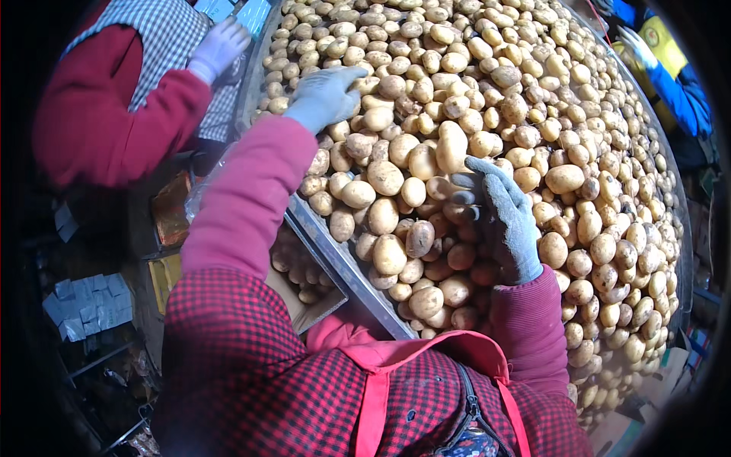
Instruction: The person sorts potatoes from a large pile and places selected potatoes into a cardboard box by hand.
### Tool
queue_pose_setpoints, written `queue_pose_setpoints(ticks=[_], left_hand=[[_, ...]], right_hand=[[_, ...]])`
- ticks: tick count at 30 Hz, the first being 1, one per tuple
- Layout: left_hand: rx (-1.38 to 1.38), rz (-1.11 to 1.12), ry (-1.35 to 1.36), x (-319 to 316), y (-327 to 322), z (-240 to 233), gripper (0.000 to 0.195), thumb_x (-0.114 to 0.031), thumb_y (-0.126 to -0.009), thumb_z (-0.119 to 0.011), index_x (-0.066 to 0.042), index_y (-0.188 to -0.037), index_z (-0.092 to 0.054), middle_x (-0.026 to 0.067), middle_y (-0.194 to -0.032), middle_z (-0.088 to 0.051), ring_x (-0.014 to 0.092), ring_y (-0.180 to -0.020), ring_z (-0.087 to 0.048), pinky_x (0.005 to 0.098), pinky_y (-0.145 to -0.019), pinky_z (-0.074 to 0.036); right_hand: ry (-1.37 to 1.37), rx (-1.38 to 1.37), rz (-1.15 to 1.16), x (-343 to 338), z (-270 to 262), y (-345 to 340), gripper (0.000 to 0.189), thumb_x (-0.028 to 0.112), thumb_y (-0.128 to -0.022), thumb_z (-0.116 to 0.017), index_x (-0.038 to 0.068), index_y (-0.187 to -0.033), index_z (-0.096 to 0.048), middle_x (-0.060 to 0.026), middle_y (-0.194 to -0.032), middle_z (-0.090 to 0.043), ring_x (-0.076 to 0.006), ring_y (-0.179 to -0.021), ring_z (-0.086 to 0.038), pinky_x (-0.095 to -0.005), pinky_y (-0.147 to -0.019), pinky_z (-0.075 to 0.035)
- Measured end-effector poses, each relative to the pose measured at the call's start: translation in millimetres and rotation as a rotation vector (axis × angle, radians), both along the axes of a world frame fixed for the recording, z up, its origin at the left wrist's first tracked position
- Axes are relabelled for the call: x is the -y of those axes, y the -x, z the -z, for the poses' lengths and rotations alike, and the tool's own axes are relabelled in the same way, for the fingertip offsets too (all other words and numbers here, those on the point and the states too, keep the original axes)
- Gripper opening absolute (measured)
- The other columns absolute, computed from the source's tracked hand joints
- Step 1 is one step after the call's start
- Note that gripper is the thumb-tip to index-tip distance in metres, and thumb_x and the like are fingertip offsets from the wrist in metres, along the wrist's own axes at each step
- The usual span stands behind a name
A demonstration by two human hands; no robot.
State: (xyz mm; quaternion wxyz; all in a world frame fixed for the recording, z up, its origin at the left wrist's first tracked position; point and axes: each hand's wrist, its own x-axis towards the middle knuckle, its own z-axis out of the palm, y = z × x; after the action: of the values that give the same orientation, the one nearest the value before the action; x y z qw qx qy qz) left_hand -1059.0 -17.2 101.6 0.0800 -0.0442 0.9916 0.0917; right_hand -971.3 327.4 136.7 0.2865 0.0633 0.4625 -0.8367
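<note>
A broad heap of potatoes (390, 177) covers the table before me, in many sizes, some with dirt on their skins. My left hand (326, 98), in a grey work glove, reaches over the heap's left side with its fingers stretched across potatoes; its underside is hidden, so I cannot tell whether it grips one. My right hand (502, 214), also gloved, is held on edge over the near middle of the heap. Its fingers are apart and nothing shows in it. Just beyond its fingertips is a long, knobbly potato (452, 147).
A metal table edge (348, 265) runs along my side, with a cardboard box (311, 300) of potatoes below it. At left stands a co-worker in a red sleeve (123, 128); another in a blue sleeve (679, 94) is across at right. Wrapped small boxes (88, 305) are stacked lower left.
</note>
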Motion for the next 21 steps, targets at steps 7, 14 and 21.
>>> queue_pose_setpoints(ticks=[7, 14, 21], left_hand=[[0.369, 0.123, 0.224, -27.8, 48.7, -32.0, 0.07, -0.037, -0.082, -0.077, -0.027, -0.146, -0.052, 0.0128, -0.136, -0.063, 0.031, -0.125, -0.06, 0.041, -0.105, -0.048], [0.308, 0.246, 0.208, -38.8, 40.8, -26.2, 0.067, -0.036, -0.079, -0.075, -0.02, -0.141, -0.056, 0.0153, -0.134, -0.064, 0.034, -0.127, -0.059, 0.044, -0.106, -0.047], [0.142, 0.281, 0.29, -4.1, 32.6, 8.1, 0.049, -0.029, -0.085, -0.073, -0.019, -0.131, -0.063, 0.013, -0.123, -0.068, 0.03, -0.111, -0.067, 0.0423, -0.097, -0.052]], right_hand=[[-0.122, 0.013, -0.011, -1.3, -5.2, 0.5, 0.036, 0.021, -0.104, -0.057, 0.001, -0.134, -0.058, -0.0093, -0.11, -0.069, -0.0128, -0.089, -0.064, -0.0259, -0.076, -0.056], [-0.063, 0.052, -0.038, -4.5, -0.6, -1.6, 0.035, 0.021, -0.105, -0.057, 0.003, -0.134, -0.059, -0.0079, -0.112, -0.071, -0.0114, -0.092, -0.065, -0.0253, -0.078, -0.055], [-0.044, -0.029, -0.041, -5.3, 5.9, -0.9, 0.036, 0.023, -0.105, -0.057, 0.002, -0.134, -0.059, -0.0077, -0.112, -0.071, -0.0131, -0.094, -0.065, -0.0269, -0.081, -0.055]])
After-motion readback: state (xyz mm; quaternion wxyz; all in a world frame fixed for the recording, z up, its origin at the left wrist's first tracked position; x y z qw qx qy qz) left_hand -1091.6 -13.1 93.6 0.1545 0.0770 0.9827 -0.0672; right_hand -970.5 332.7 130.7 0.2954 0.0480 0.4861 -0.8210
